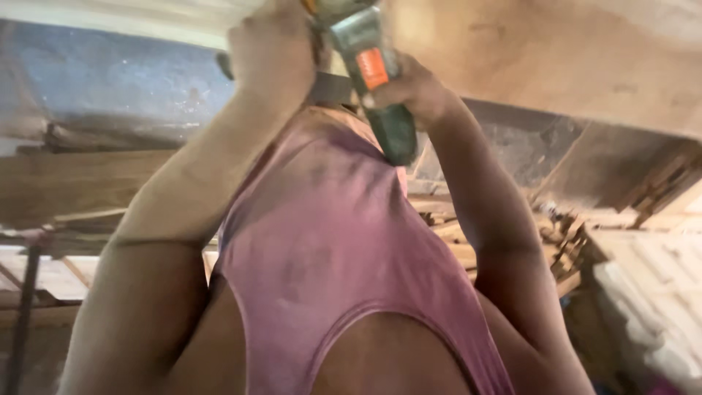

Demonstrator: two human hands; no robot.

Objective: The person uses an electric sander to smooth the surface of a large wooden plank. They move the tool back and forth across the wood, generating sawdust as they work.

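Your right hand (413,88) is clamped round the body of the green power tool (376,80) and your left hand (270,51) grips up by its head; the tool sits at the wooden board (570,51) in front of your pink vest (329,234). Keep both grips firm; I judge steady, even pressure serves best here.

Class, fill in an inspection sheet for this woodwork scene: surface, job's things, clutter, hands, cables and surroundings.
Surface: pale wooden board, with the tool held close to its edge.
Job's things: green power tool with an orange label; its working end is cut off at the top of the picture.
Clutter: wood offcuts piled at the right.
Hands: left hand closed in a grip by the tool's head; right hand closed round its body.
Cables: nothing seen.
Surroundings: blue-grey wall, stacked planks, and a pink vest on the person.
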